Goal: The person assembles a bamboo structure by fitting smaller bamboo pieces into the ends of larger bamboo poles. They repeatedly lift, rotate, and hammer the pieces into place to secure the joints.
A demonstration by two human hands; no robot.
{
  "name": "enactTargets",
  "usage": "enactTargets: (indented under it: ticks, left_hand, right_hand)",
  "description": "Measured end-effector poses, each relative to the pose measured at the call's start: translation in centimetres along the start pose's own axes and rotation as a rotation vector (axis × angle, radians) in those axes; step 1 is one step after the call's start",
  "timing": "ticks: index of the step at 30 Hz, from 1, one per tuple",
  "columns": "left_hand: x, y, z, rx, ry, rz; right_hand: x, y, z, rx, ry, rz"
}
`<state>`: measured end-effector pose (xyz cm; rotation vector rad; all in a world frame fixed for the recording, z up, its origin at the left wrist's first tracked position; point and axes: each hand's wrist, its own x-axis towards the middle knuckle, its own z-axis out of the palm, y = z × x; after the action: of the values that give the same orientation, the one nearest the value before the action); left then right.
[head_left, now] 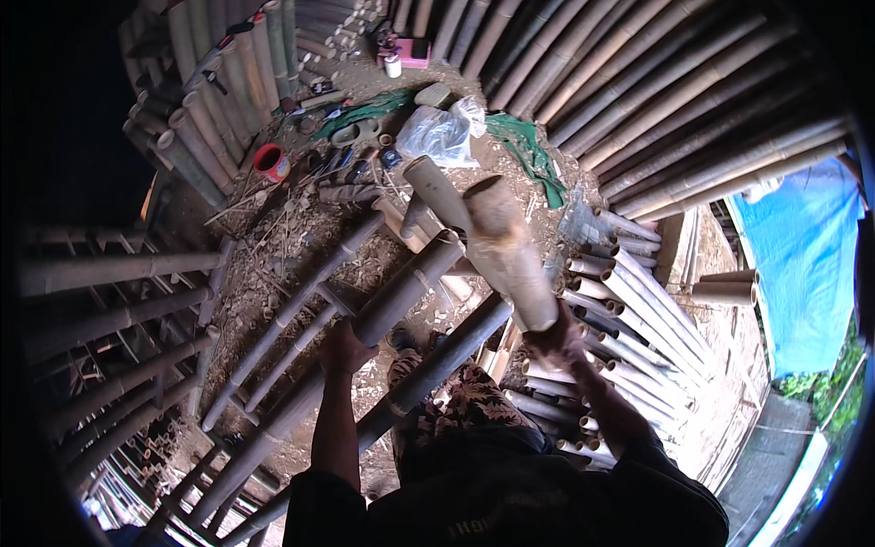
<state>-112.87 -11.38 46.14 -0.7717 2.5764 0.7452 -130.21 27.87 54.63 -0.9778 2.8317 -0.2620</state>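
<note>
A thick, dark bamboo pole (401, 292) slants up from the lower left to the middle. My left hand (346, 348) is closed around it, a little below its upper end. In my right hand (554, 335) is a short, pale bamboo club (510, 260), gripped at its lower end. The club's wider brown end is raised beyond the pole's open end and smeared by motion. Another dark bamboo pole (437, 365) runs between my two arms, in front of my legs. Behind the club, a light, stubby bamboo piece (436, 190) leans upward.
Cut bamboo poles (638, 351) are stacked at my right, and more lean along the far wall (674, 87). On the chip-strewn ground lie a plastic bag (441, 135), green cloth (529, 150) and a red bucket (271, 161). A bamboo rack (118, 269) stands at left.
</note>
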Motion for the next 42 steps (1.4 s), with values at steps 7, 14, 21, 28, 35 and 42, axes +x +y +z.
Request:
enactTargets:
  ticks: [7,14,21,28,35,42]
  left_hand:
    - [-2.2,3.6,2.6,0.141,0.555,0.24]
    - [-3.3,16.6,9.5,-0.425,-0.094,0.251]
    - [5.9,19.3,12.5,-0.915,-0.368,-0.193]
    - [7.3,23.6,15.4,-0.704,-0.362,-0.174]
    - [7.8,27.4,12.5,-0.941,-0.266,-0.418]
    - [8.9,32.2,12.6,-0.85,0.034,-0.676]
  right_hand:
    - [-9.3,14.3,-5.8,0.285,-0.224,0.716]
    - [-4.5,18.7,-8.9,-0.086,-0.726,0.539]
    - [10.7,19.6,-3.2,-0.312,-1.144,0.017]
    - [17.4,24.7,8.4,0.303,-1.554,-0.341]
    - [16.7,21.6,16.1,-0.063,-1.762,-0.224]
    - [18.0,23.9,17.9,0.271,-1.73,-0.246]
